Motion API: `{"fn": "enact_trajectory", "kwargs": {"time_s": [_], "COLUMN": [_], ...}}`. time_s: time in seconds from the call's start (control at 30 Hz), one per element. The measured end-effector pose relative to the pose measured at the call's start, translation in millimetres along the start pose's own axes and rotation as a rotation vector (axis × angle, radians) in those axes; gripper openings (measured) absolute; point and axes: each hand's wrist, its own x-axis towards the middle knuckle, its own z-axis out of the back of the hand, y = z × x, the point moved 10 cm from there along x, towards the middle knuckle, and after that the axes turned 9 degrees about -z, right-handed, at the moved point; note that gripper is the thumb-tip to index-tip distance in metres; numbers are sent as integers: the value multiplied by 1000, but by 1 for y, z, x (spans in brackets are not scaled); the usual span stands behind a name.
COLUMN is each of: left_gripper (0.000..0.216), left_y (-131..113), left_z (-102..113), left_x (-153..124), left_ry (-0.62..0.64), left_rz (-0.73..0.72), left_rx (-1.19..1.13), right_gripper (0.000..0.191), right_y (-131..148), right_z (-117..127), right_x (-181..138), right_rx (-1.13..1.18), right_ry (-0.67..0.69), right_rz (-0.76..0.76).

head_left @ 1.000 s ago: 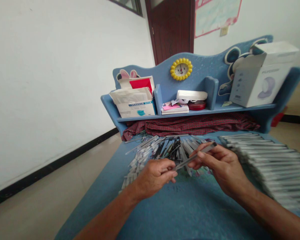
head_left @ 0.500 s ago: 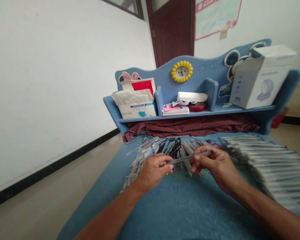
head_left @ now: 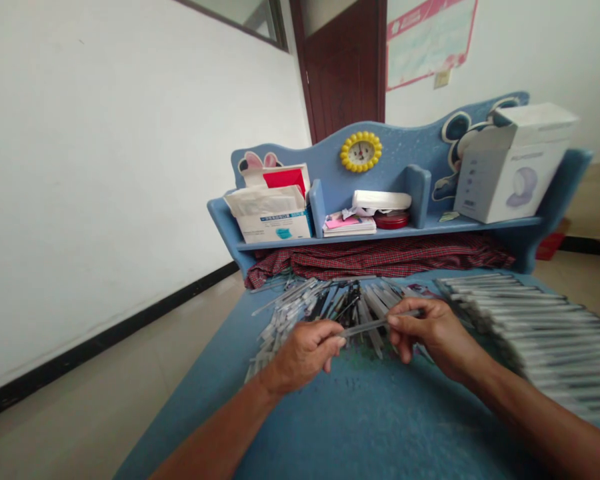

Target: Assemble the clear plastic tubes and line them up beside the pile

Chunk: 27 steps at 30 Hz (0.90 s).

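Between my two hands a slim, translucent grey pen is stretched nearly level above the blue desk. My left hand pinches its left end between thumb and fingers. The thumb and fingers of my right hand grip it near the dark right end, which is partly covered. Behind the hands lies a loose heap of pen parts: clear barrels at the left, and dark thin pieces in the middle. To the right is a large, neat stack of pens, lying side by side with dark ends.
A blue desk carries a shelf along its back. A mask box, a white carton and a red round tin stand on it. Folded checked cloth lies beneath. A white wall rises at left.
Both hands have dropped slightly, still holding the pen. More of the pen's dark end is covered by my right fingers. The view has tilted a little.
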Motion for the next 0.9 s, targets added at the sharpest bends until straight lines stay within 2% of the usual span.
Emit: {"fn": "enact_trajectory", "kwargs": {"time_s": [0.3,0.43,0.6,0.73,0.9], "left_gripper": [21,23,22,20,21], "left_y": [-17,-23,-27,-17,-7], "left_z": [-3,-4,-17,-20,-8], "left_x": [-2,-3,-6,-3,5], "left_ry": [60,81,141,156,100], "left_rz": [-70,-107,-180,-106,-5], "left_rx": [125,185,244,188,175], "right_gripper": [27,23,22,21,26], "right_y": [-19,-21,-18,-12,-8], "right_z": [-3,-7,-9,-8,-1], "right_x": [4,3,1,1,8], "right_rx": [85,118,129,122,35], "right_ry": [75,108,123,80,-14], "right_rz": [-49,-61,-62,-32,-16]}}
